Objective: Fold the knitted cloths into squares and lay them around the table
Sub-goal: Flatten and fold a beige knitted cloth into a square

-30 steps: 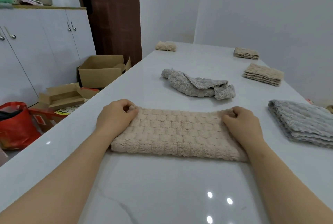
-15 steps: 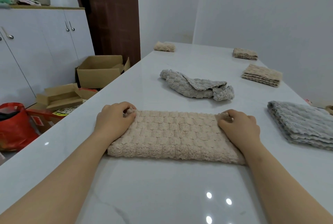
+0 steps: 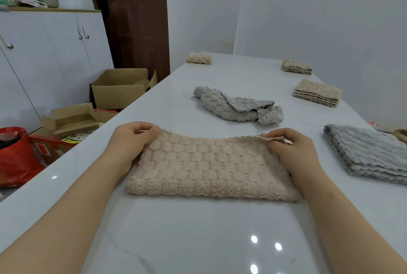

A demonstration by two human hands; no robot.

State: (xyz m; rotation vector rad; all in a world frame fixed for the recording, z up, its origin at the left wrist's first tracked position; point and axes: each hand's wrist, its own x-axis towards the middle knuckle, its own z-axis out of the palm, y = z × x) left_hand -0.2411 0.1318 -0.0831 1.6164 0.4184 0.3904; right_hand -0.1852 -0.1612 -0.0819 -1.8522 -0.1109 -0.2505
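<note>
Since half a second ago both hands have changed from lying curled on the far corners of the beige cloth to plucking those corners up, so the far edge now stands a little off the table.

Nearest, behind the wrists, is bare glossy tabletop. The beige cloth, a long folded band, lies crosswise between the two forearms, its near edge flat on the table and well back from the fingertips. The left hand has its fingers curled in against the thumb, pinching the far left corner. The right hand pinches the far right corner between thumb and fingers, and the thin layered edge shows just past them.

Right of the right fingers, apart from the beige cloth, sits a folded grey cloth at the table's right edge. Beyond and between both sets of fingers lies a crumpled grey cloth. Farther still, past the right fingers, are a folded beige stack and, behind it, a smaller beige stack. Far beyond the left fingers a folded beige piece lies at the table's far left corner.

Off the table, left of the left fingers, stand a red bag and an open cardboard box.
</note>
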